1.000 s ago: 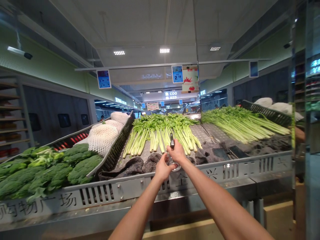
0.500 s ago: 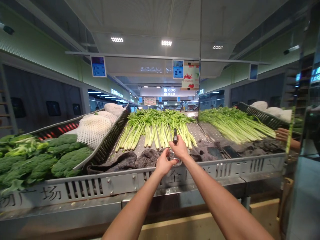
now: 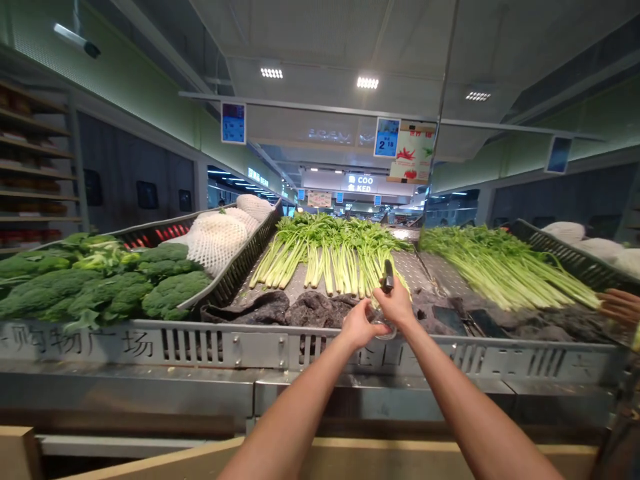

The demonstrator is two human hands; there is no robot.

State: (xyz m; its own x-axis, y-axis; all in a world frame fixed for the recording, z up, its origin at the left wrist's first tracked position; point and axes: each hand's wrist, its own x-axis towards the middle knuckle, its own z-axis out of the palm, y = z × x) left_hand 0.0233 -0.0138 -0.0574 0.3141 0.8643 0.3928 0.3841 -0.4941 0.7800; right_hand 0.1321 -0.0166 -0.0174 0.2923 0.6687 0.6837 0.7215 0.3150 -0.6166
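A spray bottle with a black spray head (image 3: 388, 277) and a clear body is held upright in front of the celery. My right hand (image 3: 399, 307) is closed round its upper part, just below the nozzle. Lower down, my left hand (image 3: 359, 325) grips the clear body, its thumb and fingers curled about it. Most of the bottle is hidden by the hands. Behind it, bunches of celery (image 3: 330, 257) lie in a row, leaves away from me and pale stalk ends toward me.
Crumpled dark cloth (image 3: 320, 310) lines the grey crate's front rim (image 3: 260, 348). To the left are broccoli (image 3: 105, 283) and produce in white foam nets (image 3: 219, 241). A dark flat object (image 3: 449, 320) lies on the right by a mirror, which reflects the celery and a hand (image 3: 620, 305).
The view has swung about, first lowering the left side, then turning left. Both hands, still round the spray bottle, have shifted right along the celery stalks toward their right end.
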